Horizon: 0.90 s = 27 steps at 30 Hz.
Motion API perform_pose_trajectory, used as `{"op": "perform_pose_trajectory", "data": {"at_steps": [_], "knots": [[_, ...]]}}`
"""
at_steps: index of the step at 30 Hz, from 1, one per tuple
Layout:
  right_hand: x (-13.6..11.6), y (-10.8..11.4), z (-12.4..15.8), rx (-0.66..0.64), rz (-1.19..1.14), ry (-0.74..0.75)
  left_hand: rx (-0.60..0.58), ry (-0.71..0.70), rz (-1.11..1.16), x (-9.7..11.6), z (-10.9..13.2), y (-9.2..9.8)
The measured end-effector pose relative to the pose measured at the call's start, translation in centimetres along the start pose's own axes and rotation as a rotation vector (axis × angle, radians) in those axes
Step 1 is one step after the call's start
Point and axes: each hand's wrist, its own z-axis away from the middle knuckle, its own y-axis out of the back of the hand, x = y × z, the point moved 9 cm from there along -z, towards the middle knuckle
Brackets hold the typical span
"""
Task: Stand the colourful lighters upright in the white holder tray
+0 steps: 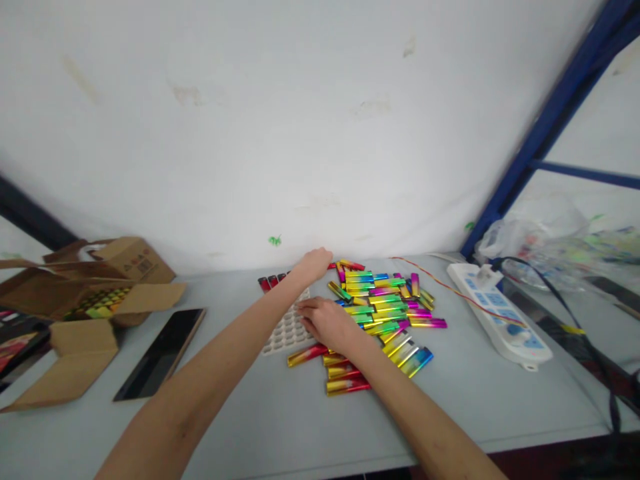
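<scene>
A white tray with rows of holes [283,335] lies on the table, and a few red and black lighters [263,284] stand in its far row. My left hand [317,263] is over the far right end of that row with its fingers curled; what they hold, if anything, is hidden. Nearer to me, my right hand [327,323] is over the tray's right side, fingers bent down and closed together, their contents not visible. Just right of both hands spreads a pile of shiny lighters [385,299] in gold, green, blue and purple. Red and gold lighters [345,385] lie below my right wrist.
On the left are an open cardboard box [145,261] with lighters inside and a dark phone-like slab [163,353]. A white power strip [500,313] with plugs and cables lies on the right, beside a blue metal frame [540,130]. Behind stands a white wall [320,133].
</scene>
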Motion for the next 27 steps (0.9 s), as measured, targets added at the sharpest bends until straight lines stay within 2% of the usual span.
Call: {"op": "perform_pose_trajectory", "data": {"at_steps": [3, 7, 11, 13, 15, 17, 18, 22, 24, 27], "knots": [[0.0, 0.0, 0.0, 0.002, 0.003, -0.006, 0.056, -0.034, 0.026, 0.7, 0.7, 1.4], [0.1, -0.1, 0.0, -0.001, 0.006, -0.005, 0.218, -0.116, 0.123, 2.0, 3.3, 5.8], [0.1, -0.2, 0.0, -0.006, 0.003, 0.002, 0.424, -0.137, 0.271, 1.6, 8.9, 10.3], [0.1, -0.1, 0.0, -0.005, 0.001, 0.004, 0.530, -0.125, 0.601, 0.0, 12.3, 11.1], [0.0, 0.0, 0.1, 0.000, -0.003, 0.006, 0.573, -0.086, 0.818, -1.8, 15.0, 10.1], [-0.1, 0.2, 0.1, 0.010, -0.013, 0.010, 0.574, 0.000, 0.930, -3.4, 16.9, 7.7], [-0.2, 0.3, 0.2, 0.015, -0.018, 0.012, 0.536, 0.033, 0.972, -4.0, 17.4, 6.2], [-0.2, 0.5, 0.3, 0.010, -0.035, 0.012, 0.547, 0.210, 1.131, -6.6, 18.7, 1.1], [-0.3, 0.6, 0.3, 0.000, -0.046, 0.012, 0.555, 0.259, 1.173, -7.3, 18.9, -0.5], [-0.2, 0.7, 0.3, -0.004, -0.074, -0.003, 0.534, 0.300, 1.257, -8.0, 18.9, -1.9]]}}
